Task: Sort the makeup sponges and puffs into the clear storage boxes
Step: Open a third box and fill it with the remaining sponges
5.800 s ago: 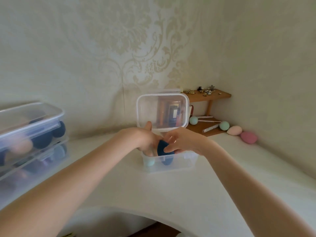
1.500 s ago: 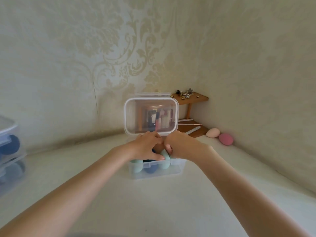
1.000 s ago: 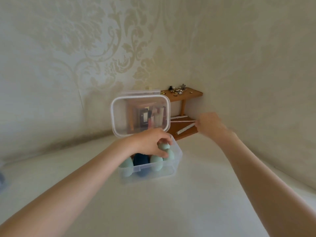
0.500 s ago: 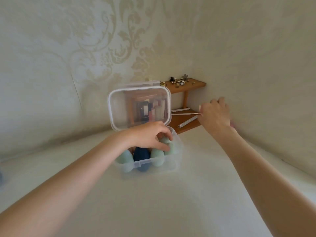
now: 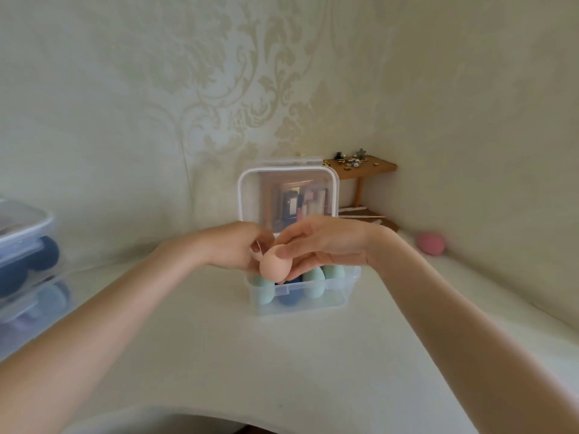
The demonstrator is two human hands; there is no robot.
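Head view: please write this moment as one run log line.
right hand: holds peach sponge | left hand: touching it | clear box: open, sponges inside | pink sponge: on table

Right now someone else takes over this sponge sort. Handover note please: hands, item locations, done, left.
Right hand: pinching the peach sponge just above the open clear box.
Left hand: fingers at the same sponge; grip unclear.
Done: mint sponges and a dark blue one already stand in the box, lid propped open behind.
Left: drop in the peach sponge, then fetch the pink sponge by the right wall.
Stacked boxes at far left are already filled.
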